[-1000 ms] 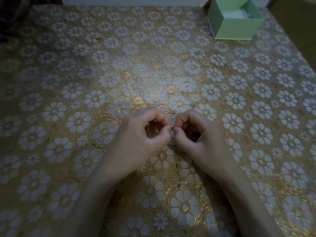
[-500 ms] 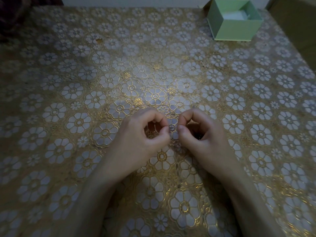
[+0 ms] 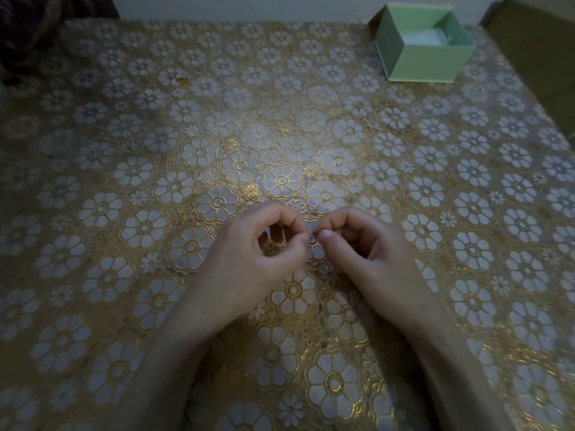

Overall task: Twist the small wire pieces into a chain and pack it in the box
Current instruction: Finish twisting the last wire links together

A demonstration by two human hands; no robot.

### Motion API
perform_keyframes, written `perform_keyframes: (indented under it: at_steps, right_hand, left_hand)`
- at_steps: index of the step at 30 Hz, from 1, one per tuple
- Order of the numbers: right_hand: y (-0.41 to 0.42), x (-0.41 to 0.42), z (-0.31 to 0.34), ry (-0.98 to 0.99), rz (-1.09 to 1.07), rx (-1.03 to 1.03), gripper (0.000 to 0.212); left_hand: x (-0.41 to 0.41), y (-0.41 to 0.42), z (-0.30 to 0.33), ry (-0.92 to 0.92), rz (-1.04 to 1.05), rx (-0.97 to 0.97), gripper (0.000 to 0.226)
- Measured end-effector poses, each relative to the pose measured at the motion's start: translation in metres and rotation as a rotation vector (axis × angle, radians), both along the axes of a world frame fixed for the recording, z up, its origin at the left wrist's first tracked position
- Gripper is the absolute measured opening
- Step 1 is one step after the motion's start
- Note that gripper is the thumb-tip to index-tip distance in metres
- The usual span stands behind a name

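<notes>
**Wire piece pinched between two hands, green box waiting at the far corner**

Wire piece [image 3: 312, 238] shows only as a thin, faint glint in the narrow gap where the two hands meet, low in the middle of the table; its shape and length are too small and dim to make out. The left hand [image 3: 258, 259] has its fingers curled over, and its thumb and forefinger tips come together at the gap, pinching one end of the wire. The right hand [image 3: 367, 253] mirrors it: fingers curled, thumb tip and forefinger tip closed on the other end, thumbnail turned up toward the camera. The fingertips of the two hands lie just beside each other, almost touching. Both hands hover close above the tablecloth [image 3: 155, 188], and both bare forearms run back to the bottom edge of the view.

A gold cloth printed with white flowers covers the whole table. At the far right corner, well apart from the hands, stands a small pale green box [image 3: 426, 60], open at the top, with something white lying in its bottom. Past the box, at the right edge, is a brown cardboard surface [image 3: 541, 51]. Dark fabric [image 3: 46, 23] fills the far left corner, beyond the table edge.
</notes>
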State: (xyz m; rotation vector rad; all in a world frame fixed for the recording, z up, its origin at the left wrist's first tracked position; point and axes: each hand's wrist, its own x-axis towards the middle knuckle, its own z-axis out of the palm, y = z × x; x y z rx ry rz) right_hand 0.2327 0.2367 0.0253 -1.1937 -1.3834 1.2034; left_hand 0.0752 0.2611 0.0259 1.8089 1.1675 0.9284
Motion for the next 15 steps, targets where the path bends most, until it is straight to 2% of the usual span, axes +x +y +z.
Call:
perform_keyframes:
  at_steps: [8, 15]
  right_hand:
    - [0.0001, 0.0005, -0.0014, -0.017, 0.011, 0.013, 0.007]
    - [0.0007, -0.0007, -0.0042, -0.19, -0.041, 0.051, 0.006]
  left_hand:
    - [0.0002, 0.0004, -0.0006, 0.016, -0.046, 0.04, 0.011]
    - [0.0003, 0.0007, -0.0026, 0.075, -0.032, 0.077, 0.014]
